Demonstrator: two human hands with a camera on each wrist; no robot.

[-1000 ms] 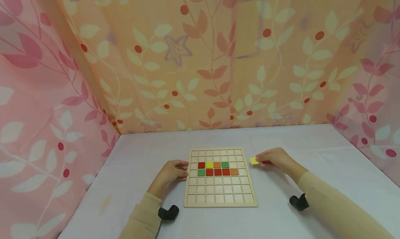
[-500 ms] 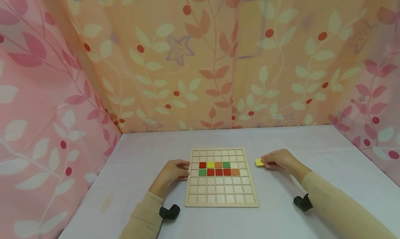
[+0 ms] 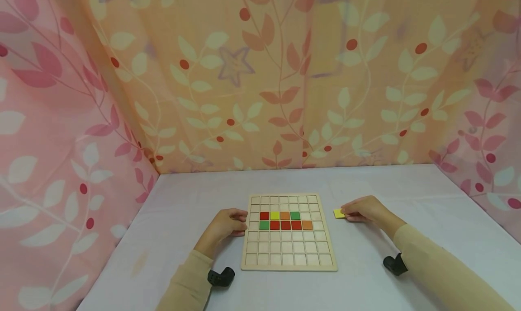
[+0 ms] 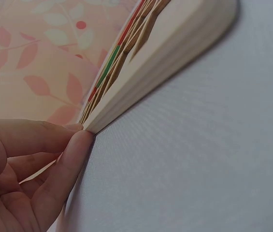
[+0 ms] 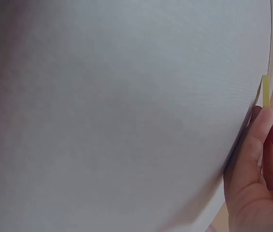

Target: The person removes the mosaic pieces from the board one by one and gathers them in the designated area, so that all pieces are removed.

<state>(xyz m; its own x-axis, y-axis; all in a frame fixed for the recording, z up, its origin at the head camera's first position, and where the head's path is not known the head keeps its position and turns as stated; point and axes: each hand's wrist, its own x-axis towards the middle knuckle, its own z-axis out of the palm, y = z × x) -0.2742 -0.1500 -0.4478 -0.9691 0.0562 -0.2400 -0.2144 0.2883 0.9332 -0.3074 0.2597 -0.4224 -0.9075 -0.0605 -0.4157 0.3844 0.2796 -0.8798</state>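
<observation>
A wooden grid board [image 3: 290, 259] lies flat in the middle of the table in the head view. Two rows of coloured square tiles sit in its cells: red, yellow, orange and green [image 3: 295, 215] above, then green, several red ones and an orange tile [image 3: 307, 225]. My left hand [image 3: 223, 224] touches the board's left edge with its fingertips; the left wrist view has thumb [image 4: 73, 159] and forefinger right at that edge. To the right of the board, my right hand [image 3: 364, 208] pinches a yellow tile [image 3: 338, 214] low over the cloth, its edge showing in the right wrist view.
White cloth [image 3: 195, 189] covers the table. Flower-patterned curtains [image 3: 228, 98] stand behind and on both sides. A black device [image 3: 221, 277] shows by the left wrist, and another black device [image 3: 395, 265] by the right one.
My right hand has shifted slightly right and nearer, away from the board, with the yellow tile between its fingers. My left hand stays at the board's edge; the whole view has shifted a little.
</observation>
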